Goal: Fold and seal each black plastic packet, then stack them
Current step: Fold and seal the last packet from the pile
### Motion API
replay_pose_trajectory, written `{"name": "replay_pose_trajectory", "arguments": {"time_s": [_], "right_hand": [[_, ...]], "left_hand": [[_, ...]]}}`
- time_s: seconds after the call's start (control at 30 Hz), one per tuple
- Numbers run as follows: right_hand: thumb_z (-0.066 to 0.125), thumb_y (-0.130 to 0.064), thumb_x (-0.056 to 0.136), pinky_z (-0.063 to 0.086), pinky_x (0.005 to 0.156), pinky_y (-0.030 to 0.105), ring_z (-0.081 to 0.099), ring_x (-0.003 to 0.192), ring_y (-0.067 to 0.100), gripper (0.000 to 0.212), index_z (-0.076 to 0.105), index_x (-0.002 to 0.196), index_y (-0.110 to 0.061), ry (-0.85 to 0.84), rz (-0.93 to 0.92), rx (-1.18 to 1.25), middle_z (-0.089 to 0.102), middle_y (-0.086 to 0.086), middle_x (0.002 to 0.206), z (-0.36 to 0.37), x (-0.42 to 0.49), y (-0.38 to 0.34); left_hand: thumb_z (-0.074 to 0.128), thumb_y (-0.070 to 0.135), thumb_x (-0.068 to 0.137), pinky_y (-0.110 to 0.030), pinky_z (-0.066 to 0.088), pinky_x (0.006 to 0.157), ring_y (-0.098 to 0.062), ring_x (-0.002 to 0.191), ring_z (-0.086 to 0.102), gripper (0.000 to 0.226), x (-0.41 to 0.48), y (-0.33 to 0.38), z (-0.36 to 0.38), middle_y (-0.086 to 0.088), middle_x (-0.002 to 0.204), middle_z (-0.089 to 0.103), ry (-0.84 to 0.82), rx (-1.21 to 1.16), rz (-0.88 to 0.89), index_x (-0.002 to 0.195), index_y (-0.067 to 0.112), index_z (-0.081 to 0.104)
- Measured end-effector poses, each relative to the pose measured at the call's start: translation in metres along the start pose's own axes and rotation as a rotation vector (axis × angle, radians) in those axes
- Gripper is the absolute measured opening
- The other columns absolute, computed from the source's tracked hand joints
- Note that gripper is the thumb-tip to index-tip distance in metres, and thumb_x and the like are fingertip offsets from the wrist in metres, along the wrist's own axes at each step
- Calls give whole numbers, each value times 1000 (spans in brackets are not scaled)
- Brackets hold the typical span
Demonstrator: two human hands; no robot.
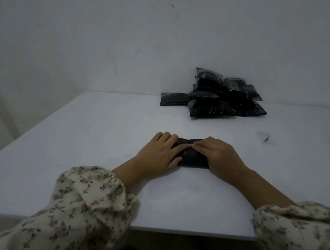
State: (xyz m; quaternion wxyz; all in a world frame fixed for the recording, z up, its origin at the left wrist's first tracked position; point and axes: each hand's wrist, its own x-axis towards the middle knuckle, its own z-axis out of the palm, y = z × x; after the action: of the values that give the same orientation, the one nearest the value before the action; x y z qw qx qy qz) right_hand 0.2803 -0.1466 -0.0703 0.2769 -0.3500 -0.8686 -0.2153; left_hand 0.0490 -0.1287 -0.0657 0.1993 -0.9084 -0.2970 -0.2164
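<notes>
Our left hand (pixel 162 151) and right hand (pixel 219 156) press the packet (pixel 193 157) flat on the table (pixel 99 122), fingers close together.

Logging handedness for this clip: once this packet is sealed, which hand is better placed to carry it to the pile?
Probably the right hand: the pile lies beyond and somewhat right of the packet, on that hand's side. The left hand would reach across.

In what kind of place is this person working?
Probably a packing spot, home or workshop unclear. A white table stands against a bare white wall, a pile of black packets lies at its far side, and the left hand and right hand press one packet.
</notes>
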Motion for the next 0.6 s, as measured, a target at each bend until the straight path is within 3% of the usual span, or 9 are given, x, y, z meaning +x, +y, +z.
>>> {"name": "replay_pose_trajectory", "arguments": {"time_s": [0.13,0.23,0.33,0.5,0.6], "right_hand": [[52,-4,80,56,72,32,67,83,30,30,71,102,1,28,242,56,72,14,98,-12,-22,16],[47,4,86,47,86,20,65,95,25,29,73,99,-2,109,681,359,70,13,102,-26,-41,31],[51,7,85,40,80,5,61,90,16,28,73,83,-9,207,996,479,69,5,93,-39,-54,47],[54,-2,84,46,79,27,59,91,22,17,65,91,-11,385,1314,407,63,8,96,-43,-72,76],[60,-16,86,44,91,43,52,105,32,25,63,111,-12,377,1501,203,58,15,107,-46,-87,100]], "left_hand": [[32,45,92,-39,48,78,-30,81,52,51,41,38,18,-12,101,58,-23,-48,-130,125,18,61],[32,49,91,-41,46,76,-32,80,51,51,72,63,28,-13,101,57,-40,-67,-156,125,25,61],[33,46,89,-43,44,79,-34,81,50,48,98,85,36,-14,100,56,-35,-98,-148,123,28,61],[35,45,86,-44,45,83,-33,84,51,46,133,117,53,-13,99,56,-13,-134,-184,112,25,67],[38,44,85,-44,46,81,-33,81,51,42,146,124,65,-13,96,56,27,-138,-189,109,26,68]]}}
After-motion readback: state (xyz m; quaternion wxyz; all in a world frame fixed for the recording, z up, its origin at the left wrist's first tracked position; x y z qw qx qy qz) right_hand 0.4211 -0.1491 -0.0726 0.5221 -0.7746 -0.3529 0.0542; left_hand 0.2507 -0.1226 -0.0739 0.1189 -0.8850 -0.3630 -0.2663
